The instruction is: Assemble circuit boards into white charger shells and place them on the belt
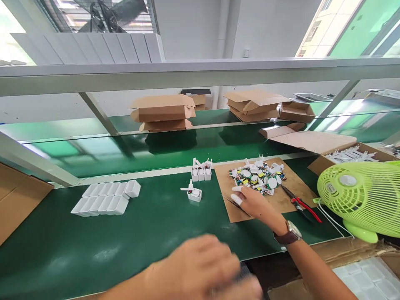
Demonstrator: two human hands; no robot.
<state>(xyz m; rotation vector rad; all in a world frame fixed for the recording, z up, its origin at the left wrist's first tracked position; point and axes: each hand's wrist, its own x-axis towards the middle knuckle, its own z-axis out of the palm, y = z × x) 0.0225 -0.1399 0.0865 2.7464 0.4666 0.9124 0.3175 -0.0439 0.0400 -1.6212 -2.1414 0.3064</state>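
- The right hand [250, 202] is held palm down over the cardboard sheet [292, 181], beside the heap of small circuit boards [258, 177]; its white-covered fingertips [236, 200] are kept slightly apart, with nothing seen between them; whether the thin dark tweezers [239, 207] beneath are touched cannot be told.
- The left hand [200, 266] is blurred near the bench edge, its fingers curled; whether anything is gripped cannot be told.
- One white case [194, 194] is set alone on the green bench [150, 233], parts protruding from its open top; three filled cases [201, 171] are lined up behind it.
- The step in hand is judged to be a reach for tweezers or a board; a careful fingertip pinch is called for, neighbouring boards being left undisturbed.
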